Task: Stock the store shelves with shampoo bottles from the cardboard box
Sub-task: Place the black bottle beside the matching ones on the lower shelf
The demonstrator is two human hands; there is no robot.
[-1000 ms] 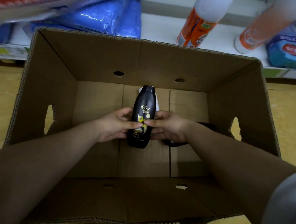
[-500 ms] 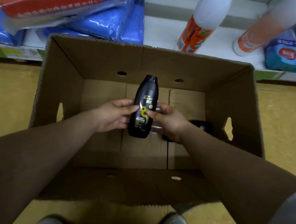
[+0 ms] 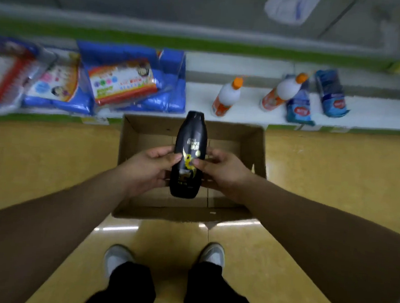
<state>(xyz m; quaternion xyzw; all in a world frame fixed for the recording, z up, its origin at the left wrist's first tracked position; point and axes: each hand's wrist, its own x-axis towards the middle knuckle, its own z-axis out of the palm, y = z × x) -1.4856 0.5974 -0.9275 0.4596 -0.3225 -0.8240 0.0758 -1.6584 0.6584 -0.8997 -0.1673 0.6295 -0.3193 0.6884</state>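
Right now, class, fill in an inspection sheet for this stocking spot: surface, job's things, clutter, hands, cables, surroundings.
Surface: glossy yellow floor; the box stands on it.
Job's things: black shampoo bottle held above the open cardboard box; the box's inside is partly hidden.
Clutter: nothing seen.
Hands: left hand and right hand grip the bottle's sides.
Cables: nothing seen.
Surroundings: low shelf behind the box, with blue packs and white bottles; grey shoes below.

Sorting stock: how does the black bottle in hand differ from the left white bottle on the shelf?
The black bottle has a black cap; the white bottle an orange one. The black bottle is held by left hand and right hand; the white bottle stands on the shelf. Both are capped.
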